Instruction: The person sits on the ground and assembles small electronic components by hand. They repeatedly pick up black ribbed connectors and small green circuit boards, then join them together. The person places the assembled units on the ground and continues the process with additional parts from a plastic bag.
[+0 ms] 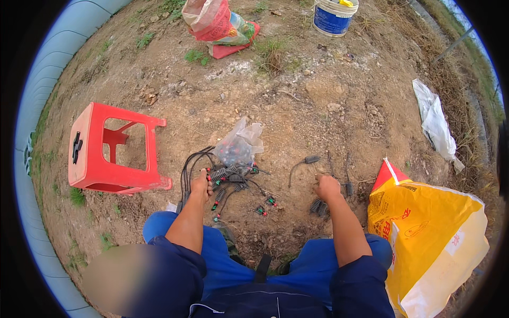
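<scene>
My left hand (200, 185) is closed beside a heap of black ribbed cylinders (220, 173) with thin black tubes (185, 172) and small red and green fittings; a fitting shows at its fingertips. Just beyond the heap lies a clear plastic bag (239, 146) holding more small parts. Low over the ground, my right hand (327, 188) has its fingers curled together, and what they hold, if anything, is hidden. Near it lie a ribbed cylinder on a thin tube (312, 159), another ribbed cylinder (349, 189) and a few more (318, 207). Loose red-and-green fittings (261, 211) sit between my hands.
A red plastic stool (98, 146) lies on its side at the left. A yellow woven sack (424, 222) is close on my right, with a white sheet or bag (435, 116) beyond. Farther off stand a red-and-white sack (220, 26) and a blue-and-white bucket (333, 18).
</scene>
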The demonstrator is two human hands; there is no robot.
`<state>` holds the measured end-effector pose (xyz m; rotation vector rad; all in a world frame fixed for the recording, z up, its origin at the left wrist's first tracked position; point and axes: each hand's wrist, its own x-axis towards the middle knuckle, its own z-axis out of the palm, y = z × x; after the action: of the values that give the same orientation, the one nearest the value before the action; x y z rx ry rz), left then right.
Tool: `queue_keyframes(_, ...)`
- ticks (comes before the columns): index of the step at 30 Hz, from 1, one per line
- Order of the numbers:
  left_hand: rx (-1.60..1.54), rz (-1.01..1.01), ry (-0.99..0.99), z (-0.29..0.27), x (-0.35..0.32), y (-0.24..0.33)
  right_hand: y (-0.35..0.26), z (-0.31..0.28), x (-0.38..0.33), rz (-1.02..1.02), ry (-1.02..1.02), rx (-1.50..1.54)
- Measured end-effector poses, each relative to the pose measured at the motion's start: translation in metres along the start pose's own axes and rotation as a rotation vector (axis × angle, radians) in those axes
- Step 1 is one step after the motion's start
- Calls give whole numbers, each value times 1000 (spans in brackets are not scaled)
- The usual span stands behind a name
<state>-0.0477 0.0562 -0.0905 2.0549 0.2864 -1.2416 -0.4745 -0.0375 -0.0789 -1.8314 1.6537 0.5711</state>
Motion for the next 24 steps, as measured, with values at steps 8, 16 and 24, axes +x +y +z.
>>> queue_keyframes(8, 375, 275, 265, -2, -15, -30, 18, 28, 13, -80, 110, -323)
queue_keyframes(16, 1285, 757, -380, 54, -62, -97, 20, 28, 17, -221, 68, -507)
queue_keyframes(24, 1480, 962, -379, 87, -59, -158, -7, -32, -43, -365, 245, 7)
